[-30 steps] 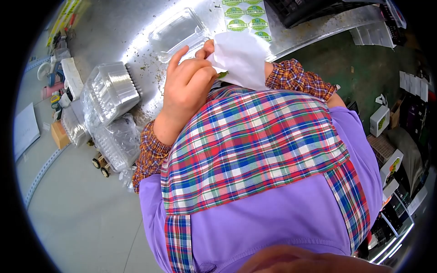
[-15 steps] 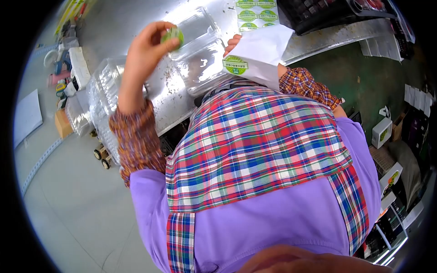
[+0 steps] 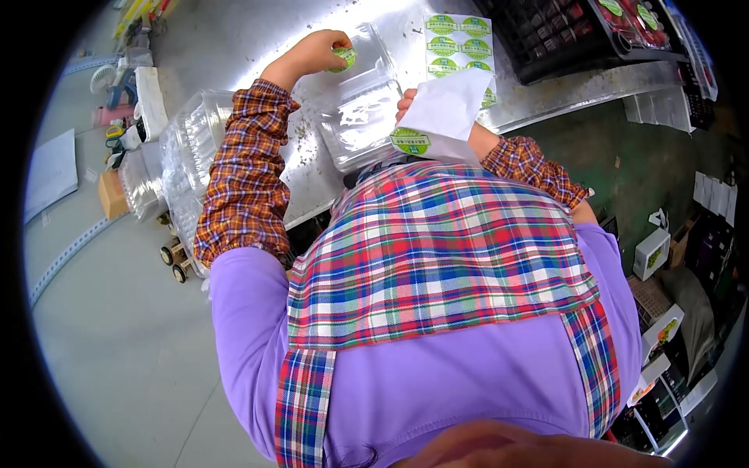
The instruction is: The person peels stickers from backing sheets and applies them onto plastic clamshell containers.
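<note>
Over the far part of an opened clear plastic clamshell box (image 3: pixel 360 117), my left hand (image 3: pixel 312 53) pinches a round green sticker (image 3: pixel 344 59). My right hand (image 3: pixel 406 101) grips a folded white sheet of sticker backing paper (image 3: pixel 452 101) beside the box's right edge. One green label (image 3: pixel 410 141) shows on the sheet's near end. The paper covers most of that hand; only a few fingertips show. Behind it lies a flat sheet of green round stickers (image 3: pixel 460 45) on the metal table (image 3: pixel 312 183).
Stacked clear clamshell boxes (image 3: pixel 195 140) stand at the table's left edge. A black crate (image 3: pixel 538 39) with red contents in packs sits at the back right. Scissors (image 3: pixel 115 134) and other small items lie at far left.
My left hand has moved right and turned, bringing the sticker over the box's far half. My right hand still holds the backing paper, which has tilted slightly.
</note>
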Demonstrator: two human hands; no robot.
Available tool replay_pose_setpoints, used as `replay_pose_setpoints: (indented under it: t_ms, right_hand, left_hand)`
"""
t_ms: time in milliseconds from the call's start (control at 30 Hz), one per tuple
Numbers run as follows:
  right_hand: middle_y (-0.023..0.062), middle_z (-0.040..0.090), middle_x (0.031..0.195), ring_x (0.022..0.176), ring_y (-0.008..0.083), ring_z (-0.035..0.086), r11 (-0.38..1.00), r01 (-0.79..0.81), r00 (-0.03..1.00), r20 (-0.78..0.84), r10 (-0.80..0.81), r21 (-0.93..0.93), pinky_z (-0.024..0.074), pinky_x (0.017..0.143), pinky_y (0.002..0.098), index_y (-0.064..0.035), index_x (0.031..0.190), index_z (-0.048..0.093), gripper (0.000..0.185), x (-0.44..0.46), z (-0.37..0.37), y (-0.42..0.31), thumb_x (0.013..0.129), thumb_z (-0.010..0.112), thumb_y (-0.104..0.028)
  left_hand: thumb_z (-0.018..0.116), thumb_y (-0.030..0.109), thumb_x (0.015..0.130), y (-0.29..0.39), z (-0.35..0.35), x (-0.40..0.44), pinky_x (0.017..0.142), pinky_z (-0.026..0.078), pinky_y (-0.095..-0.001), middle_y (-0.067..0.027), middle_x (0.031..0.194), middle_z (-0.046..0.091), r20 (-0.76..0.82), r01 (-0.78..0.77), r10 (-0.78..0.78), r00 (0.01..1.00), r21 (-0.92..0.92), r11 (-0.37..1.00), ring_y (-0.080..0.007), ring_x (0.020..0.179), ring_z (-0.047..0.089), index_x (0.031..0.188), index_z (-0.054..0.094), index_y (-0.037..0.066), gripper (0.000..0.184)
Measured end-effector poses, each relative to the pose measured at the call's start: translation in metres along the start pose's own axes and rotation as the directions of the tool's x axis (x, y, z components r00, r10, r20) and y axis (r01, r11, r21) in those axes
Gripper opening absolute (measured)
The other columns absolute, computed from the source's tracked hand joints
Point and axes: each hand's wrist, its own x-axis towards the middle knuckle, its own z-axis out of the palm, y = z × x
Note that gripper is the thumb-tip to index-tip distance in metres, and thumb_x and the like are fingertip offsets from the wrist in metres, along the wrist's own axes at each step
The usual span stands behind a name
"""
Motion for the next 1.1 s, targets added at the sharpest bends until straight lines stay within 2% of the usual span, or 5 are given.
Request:
replay_pose_setpoints:
  t_ms: [267,700,833,1000,1100]
  right_hand:
    - [0.0139,0.058,0.093,0.093,0.0297,0.058,0.999,0.026,0.990,-0.138,-0.023,0.020,0.0332,0.105,0.0641,-0.0042,0.104,0.055,0.030,0.002,0.027,0.012,0.097,0.041,-0.030]
    - [0.0104,0.058,0.087,0.084,0.0280,0.060,0.999,0.007,0.953,-0.301,-0.020,-0.046,0.0314,0.105,0.0645,-0.0066,0.095,0.057,0.031,0.001,0.036,0.011,0.096,0.041,-0.033]
    - [0.0096,0.056,0.084,0.084,0.0274,0.058,1.000,0.005,0.977,-0.215,-0.004,0.004,0.0280,0.106,0.0666,-0.0068,0.094,0.055,0.031,0.002,0.037,0.011,0.096,0.039,-0.033]
    - [0.0100,0.055,0.082,0.082,0.0278,0.057,0.999,-0.003,0.995,-0.098,-0.001,-0.040,0.0267,0.105,0.0686,-0.0069,0.089,0.055,0.030,0.004,0.030,0.011,0.095,0.040,-0.032]
    - [0.0105,0.056,0.080,0.083,0.0288,0.057,0.997,0.024,0.960,-0.277,-0.042,-0.067,0.0278,0.103,0.0707,-0.0074,0.087,0.056,0.031,0.002,0.032,0.010,0.094,0.040,-0.033]
  left_hand:
    - [0.073,0.013,0.072,0.014,-0.006,-0.005,0.082,0.049,-0.0342,-0.0136,0.103,0.065,0.016,0.008,-0.009,1.000,0.059,0.998,-0.0273,0.093,0.062,0.106,0.063,0.004,0.037]
    - [0.076,0.011,0.070,0.009,0.007,-0.002,0.083,0.049,-0.0371,-0.0140,0.101,0.064,-0.050,-0.042,0.047,0.998,0.107,0.993,-0.0306,0.094,0.061,0.107,0.060,0.005,0.041]
    - [0.078,0.010,0.069,0.010,0.015,-0.002,0.083,0.050,-0.0397,-0.0151,0.104,0.063,-0.148,-0.046,0.073,0.986,0.182,0.982,-0.0337,0.097,0.061,0.112,0.058,0.006,0.047]
    - [0.081,0.025,0.068,0.024,0.003,-0.007,0.082,0.050,-0.0410,-0.0154,0.106,0.062,-0.312,0.166,-0.039,0.949,0.390,0.906,-0.0328,0.098,0.060,0.112,0.062,0.007,0.051]
    - [0.081,0.036,0.068,0.004,-0.003,-0.009,0.082,0.051,-0.0403,-0.0149,0.106,0.062,-0.486,0.353,-0.135,0.864,0.392,0.850,-0.0316,0.097,0.060,0.111,0.064,0.006,0.055]
